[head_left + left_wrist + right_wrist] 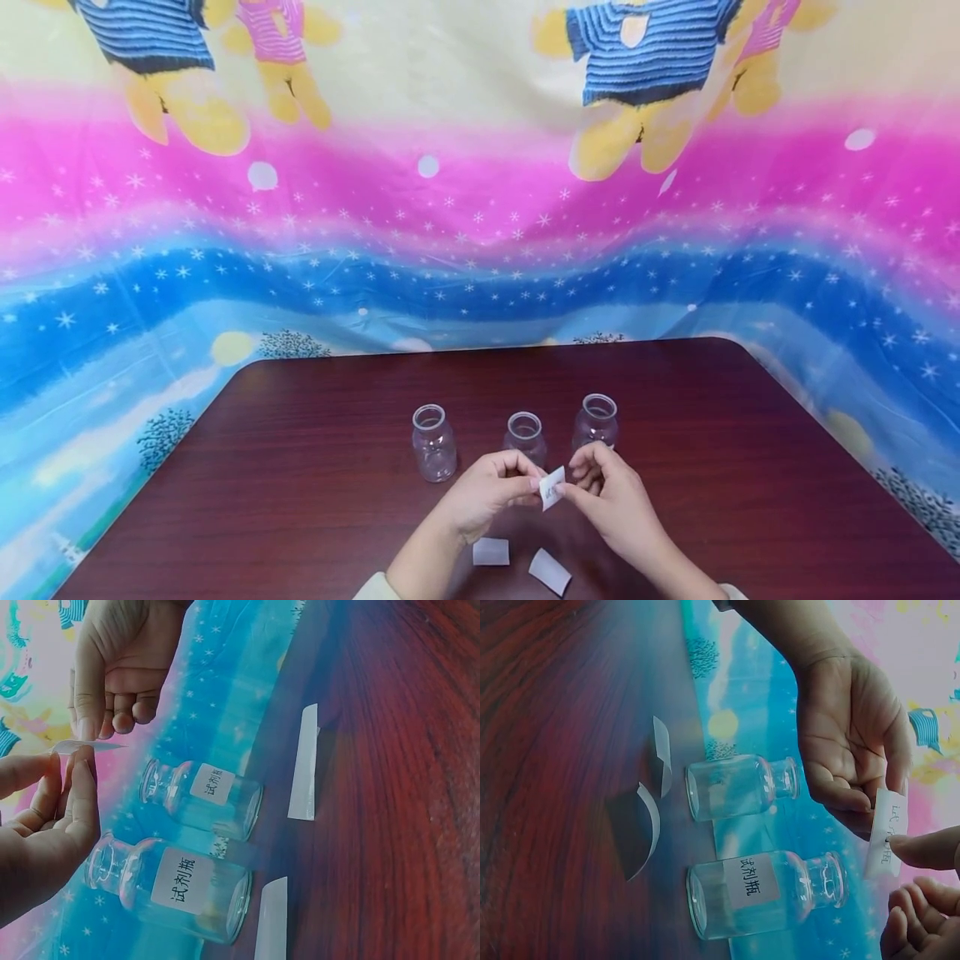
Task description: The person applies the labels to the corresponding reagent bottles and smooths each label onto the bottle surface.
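Observation:
A small white label [552, 488] with dark characters is between the two hands, above the table's front part. My left hand [487, 492] pinches its edge between thumb and fingertips. My right hand [617, 504] has its thumb on the label's written face, its other fingers curled; whether a fingertip backs the thumb is hidden. Behind the hands stand three clear glass bottles: a left one [435, 446], a middle one [525, 433] and a right one [597, 421]. White labels with black characters show on the middle bottle [751, 889] and right bottle [214, 791]; none shows on the left bottle [731, 786].
Two white paper pieces lie in front of the bottles, one flat-looking piece [491, 552] on the left and one slanted piece [551, 572] nearer me. Both curl up from the dark red wooden table [315, 467]. A patterned cloth [465, 217] hangs behind the table's far edge.

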`<state>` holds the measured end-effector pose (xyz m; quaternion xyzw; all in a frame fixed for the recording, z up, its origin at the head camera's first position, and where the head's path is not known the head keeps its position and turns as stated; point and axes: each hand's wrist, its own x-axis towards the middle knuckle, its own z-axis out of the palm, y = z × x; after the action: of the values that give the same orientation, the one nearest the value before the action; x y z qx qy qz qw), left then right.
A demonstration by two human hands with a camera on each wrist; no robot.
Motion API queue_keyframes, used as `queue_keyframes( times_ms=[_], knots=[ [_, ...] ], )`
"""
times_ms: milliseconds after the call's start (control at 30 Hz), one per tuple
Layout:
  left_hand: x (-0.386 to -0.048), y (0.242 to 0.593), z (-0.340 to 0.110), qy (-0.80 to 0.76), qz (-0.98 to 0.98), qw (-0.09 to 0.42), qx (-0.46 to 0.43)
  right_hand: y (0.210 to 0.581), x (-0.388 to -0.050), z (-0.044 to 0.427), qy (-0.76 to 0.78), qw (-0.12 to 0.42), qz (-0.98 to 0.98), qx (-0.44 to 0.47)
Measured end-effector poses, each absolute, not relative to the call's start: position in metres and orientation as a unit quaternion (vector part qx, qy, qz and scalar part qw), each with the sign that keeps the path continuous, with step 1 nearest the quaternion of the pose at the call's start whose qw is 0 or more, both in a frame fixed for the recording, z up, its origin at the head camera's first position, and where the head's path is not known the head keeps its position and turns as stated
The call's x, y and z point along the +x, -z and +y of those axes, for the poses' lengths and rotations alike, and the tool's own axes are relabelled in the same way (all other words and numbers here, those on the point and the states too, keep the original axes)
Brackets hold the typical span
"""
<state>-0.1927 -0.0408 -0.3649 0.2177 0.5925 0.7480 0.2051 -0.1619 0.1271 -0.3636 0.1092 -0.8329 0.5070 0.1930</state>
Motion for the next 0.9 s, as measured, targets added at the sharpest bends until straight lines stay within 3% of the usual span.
queue_keyframes(
  times_ms=[333, 900],
  knots=[
    [-0.1911, 0.3666, -0.0381, -0.726, 0.614, 0.197, 0.237, 0.3652, -0.1601, 0.1303, -0.546, 0.083, -0.816, 0.170],
    [-0.1914, 0.3682, -0.0328, -0.711, 0.632, 0.187, 0.247, 0.3673, -0.1575, 0.1324, -0.530, 0.090, -0.817, 0.210]
  ],
)
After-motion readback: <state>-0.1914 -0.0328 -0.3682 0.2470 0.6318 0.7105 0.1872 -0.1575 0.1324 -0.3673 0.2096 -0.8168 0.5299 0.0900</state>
